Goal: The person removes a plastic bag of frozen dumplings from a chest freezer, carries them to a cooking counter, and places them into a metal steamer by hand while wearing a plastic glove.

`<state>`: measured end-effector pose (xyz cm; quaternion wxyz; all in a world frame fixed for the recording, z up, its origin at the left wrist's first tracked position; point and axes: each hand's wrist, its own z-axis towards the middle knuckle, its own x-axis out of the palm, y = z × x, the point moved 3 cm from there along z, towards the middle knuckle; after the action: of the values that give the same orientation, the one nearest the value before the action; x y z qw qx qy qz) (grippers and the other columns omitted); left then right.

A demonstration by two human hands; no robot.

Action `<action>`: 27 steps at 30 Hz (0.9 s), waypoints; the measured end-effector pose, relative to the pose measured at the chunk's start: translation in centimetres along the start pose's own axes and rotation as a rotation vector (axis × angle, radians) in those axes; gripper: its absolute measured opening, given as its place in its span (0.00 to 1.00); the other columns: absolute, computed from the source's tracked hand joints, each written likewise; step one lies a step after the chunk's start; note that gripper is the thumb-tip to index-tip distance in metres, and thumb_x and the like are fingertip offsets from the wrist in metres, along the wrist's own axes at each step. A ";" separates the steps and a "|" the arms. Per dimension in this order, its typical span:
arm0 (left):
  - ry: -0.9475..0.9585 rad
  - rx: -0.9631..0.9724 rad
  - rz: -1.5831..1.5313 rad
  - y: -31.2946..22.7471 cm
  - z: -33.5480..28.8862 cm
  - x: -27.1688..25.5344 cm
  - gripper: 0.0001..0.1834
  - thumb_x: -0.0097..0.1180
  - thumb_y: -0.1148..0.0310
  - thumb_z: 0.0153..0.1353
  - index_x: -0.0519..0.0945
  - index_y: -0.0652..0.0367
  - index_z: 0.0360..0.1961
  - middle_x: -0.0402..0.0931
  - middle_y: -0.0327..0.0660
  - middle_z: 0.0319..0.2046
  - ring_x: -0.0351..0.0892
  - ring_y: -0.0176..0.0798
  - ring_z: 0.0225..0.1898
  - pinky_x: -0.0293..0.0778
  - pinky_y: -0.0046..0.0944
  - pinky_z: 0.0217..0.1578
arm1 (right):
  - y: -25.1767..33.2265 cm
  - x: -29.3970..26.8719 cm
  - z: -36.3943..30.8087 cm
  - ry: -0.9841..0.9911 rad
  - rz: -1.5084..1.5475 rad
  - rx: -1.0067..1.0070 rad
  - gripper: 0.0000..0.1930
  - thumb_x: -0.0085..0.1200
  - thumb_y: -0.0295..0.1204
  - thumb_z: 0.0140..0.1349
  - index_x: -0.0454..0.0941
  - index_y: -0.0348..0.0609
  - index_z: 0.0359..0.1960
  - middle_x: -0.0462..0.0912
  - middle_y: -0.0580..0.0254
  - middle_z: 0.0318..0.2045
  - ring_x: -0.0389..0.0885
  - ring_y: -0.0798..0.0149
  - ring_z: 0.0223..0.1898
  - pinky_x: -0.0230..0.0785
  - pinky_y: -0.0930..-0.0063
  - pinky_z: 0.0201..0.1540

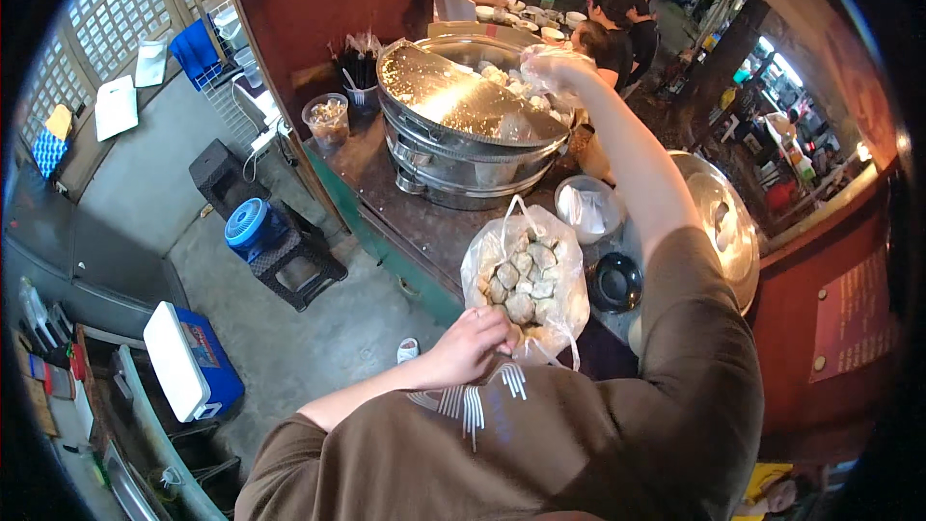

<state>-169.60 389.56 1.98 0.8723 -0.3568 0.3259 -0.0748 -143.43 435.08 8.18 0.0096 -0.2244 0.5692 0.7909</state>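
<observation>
My left hand is closed at the near left rim of a clear plastic bag, its fingers curled at the edge. Inside the bag lie several greyish round balls, perhaps meatballs or dumplings. My right arm reaches forward to a round metal steamer. Over its far right side is my right hand, which seems covered by thin clear plastic; its fingers are blurred. Pale dumplings sit in the steamer near that hand. A shiny metal lid covers the steamer's near left part.
Beside the bag are a clear tub with white contents and a black bowl. A large metal lid stands right. A brown-filled cup is left of the steamer. A blue fan and cooler occupy the floor side. People sit beyond the counter.
</observation>
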 end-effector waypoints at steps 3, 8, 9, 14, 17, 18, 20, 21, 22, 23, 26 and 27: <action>-0.004 -0.055 0.040 0.7 -2.2 -0.1 0.07 0.55 0.75 0.53 0.76 0.56 0.35 0.71 0.38 0.33 0.72 0.42 0.40 0.64 0.41 0.44 | -0.5 6.1 5.4 0.346 -0.144 -0.620 0.05 0.53 0.31 0.55 0.75 0.44 0.30 0.77 0.63 0.27 0.75 0.64 0.29 0.68 0.71 0.31; 0.071 0.056 0.133 1.3 -2.2 0.1 0.10 0.51 0.71 0.54 0.76 0.54 0.38 0.71 0.37 0.36 0.71 0.41 0.45 0.64 0.40 0.46 | -7.0 1.3 6.8 -0.097 0.109 0.261 0.08 0.59 0.28 0.54 0.75 0.46 0.36 0.79 0.61 0.31 0.77 0.65 0.30 0.72 0.66 0.33; 0.075 0.039 0.123 1.8 -2.5 0.1 0.11 0.53 0.71 0.51 0.77 0.53 0.38 0.71 0.38 0.36 0.71 0.41 0.44 0.64 0.40 0.45 | -7.3 2.2 6.5 -0.106 0.090 0.304 0.09 0.58 0.29 0.55 0.75 0.46 0.37 0.79 0.63 0.31 0.77 0.66 0.31 0.72 0.68 0.34; 0.084 0.007 0.125 0.7 -1.0 -0.9 0.09 0.56 0.75 0.48 0.75 0.53 0.32 0.70 0.38 0.32 0.72 0.41 0.40 0.63 0.40 0.40 | -2.1 -0.3 1.1 0.097 0.260 -0.038 0.12 0.53 0.33 0.60 0.77 0.46 0.45 0.77 0.70 0.33 0.74 0.72 0.35 0.71 0.77 0.42; 0.013 -0.040 0.104 0.3 -0.9 -1.2 0.06 0.55 0.76 0.51 0.74 0.53 0.30 0.70 0.38 0.31 0.71 0.42 0.39 0.63 0.40 0.39 | 7.0 0.9 -4.4 -0.163 -0.587 -0.145 0.09 0.56 0.29 0.56 0.80 0.46 0.39 0.79 0.70 0.32 0.76 0.74 0.35 0.71 0.80 0.41; -0.013 -0.064 0.116 0.1 -1.3 -1.3 0.06 0.55 0.76 0.51 0.74 0.53 0.30 0.70 0.38 0.31 0.71 0.42 0.39 0.63 0.39 0.40 | 13.0 4.0 -9.5 0.097 -0.606 -0.334 0.09 0.59 0.29 0.55 0.81 0.46 0.38 0.81 0.69 0.32 0.78 0.73 0.36 0.71 0.79 0.41; 0.006 -0.032 0.081 -0.1 -0.4 -0.8 0.07 0.55 0.77 0.50 0.75 0.53 0.30 0.70 0.37 0.31 0.71 0.43 0.39 0.64 0.39 0.40 | 16.7 7.0 -20.2 0.122 0.158 0.065 0.08 0.60 0.32 0.54 0.82 0.43 0.34 0.82 0.65 0.31 0.80 0.71 0.38 0.73 0.76 0.42; 0.008 -0.037 0.067 0.0 -0.2 -0.7 0.07 0.55 0.77 0.49 0.75 0.53 0.30 0.70 0.37 0.31 0.71 0.43 0.39 0.64 0.39 0.41 | 17.2 8.8 -23.4 0.213 -0.052 -0.002 0.09 0.58 0.34 0.57 0.82 0.42 0.32 0.83 0.62 0.32 0.82 0.68 0.38 0.74 0.74 0.42; 0.010 -0.045 0.052 0.2 -0.1 -0.5 0.08 0.55 0.78 0.49 0.75 0.53 0.30 0.70 0.37 0.31 0.71 0.43 0.39 0.64 0.39 0.41 | 17.2 10.4 -26.0 0.305 -0.261 -0.065 0.11 0.56 0.36 0.59 0.82 0.40 0.30 0.83 0.58 0.32 0.83 0.64 0.38 0.74 0.72 0.41; 0.031 -0.046 0.068 0.1 0.0 -0.4 0.10 0.55 0.80 0.46 0.76 0.53 0.30 0.70 0.37 0.31 0.71 0.43 0.39 0.64 0.39 0.41 | 17.5 12.8 -28.2 0.492 -0.541 -0.069 0.13 0.55 0.37 0.58 0.82 0.38 0.30 0.83 0.55 0.32 0.83 0.61 0.36 0.75 0.71 0.40; 0.107 0.030 0.188 -0.8 0.5 0.4 0.12 0.54 0.81 0.43 0.76 0.52 0.30 0.70 0.36 0.31 0.71 0.43 0.39 0.64 0.39 0.41 | 12.1 19.3 -32.2 0.984 -1.161 -0.145 0.14 0.62 0.35 0.47 0.84 0.37 0.33 0.85 0.47 0.32 0.84 0.53 0.36 0.76 0.64 0.40; 0.108 0.052 0.198 -1.0 0.4 0.5 0.14 0.53 0.81 0.40 0.75 0.52 0.30 0.71 0.36 0.31 0.71 0.42 0.39 0.64 0.39 0.42 | 11.3 20.5 -32.8 0.984 -1.152 -0.133 0.14 0.62 0.35 0.47 0.84 0.37 0.33 0.85 0.47 0.32 0.84 0.53 0.36 0.76 0.64 0.40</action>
<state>-168.91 388.85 2.62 0.8656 -0.2955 0.4040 -0.0159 -153.60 396.54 2.56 0.1526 -0.8130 0.2518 0.5023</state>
